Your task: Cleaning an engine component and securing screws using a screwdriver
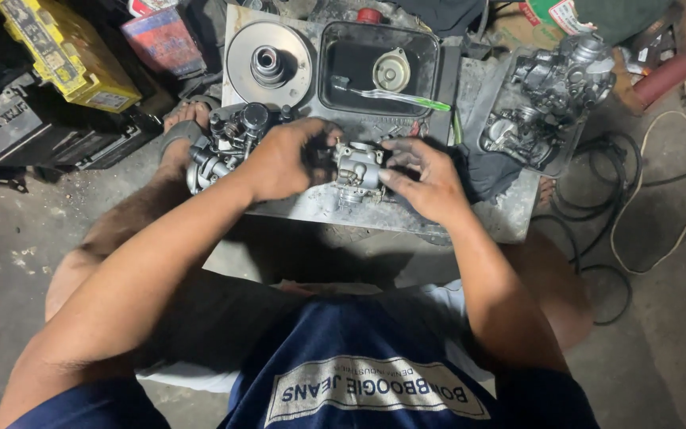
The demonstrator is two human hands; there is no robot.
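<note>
Both hands — left hand (283,163), right hand (429,181) — grip a small grey cast-metal carburettor (356,168) over the worn metal desk (510,218); a black oily rectangular tray (335,94) and a round steel pulley disc (268,63) lie behind.

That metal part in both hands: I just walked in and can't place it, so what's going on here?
A seated person holds a small grey carburettor over a low metal table, left hand and right hand gripping either side. Another carburettor lies beside the left hand. Behind are a round pulley disc and a black tray holding a green-handled toothbrush. More engine parts sit in a tray on the right.
</note>
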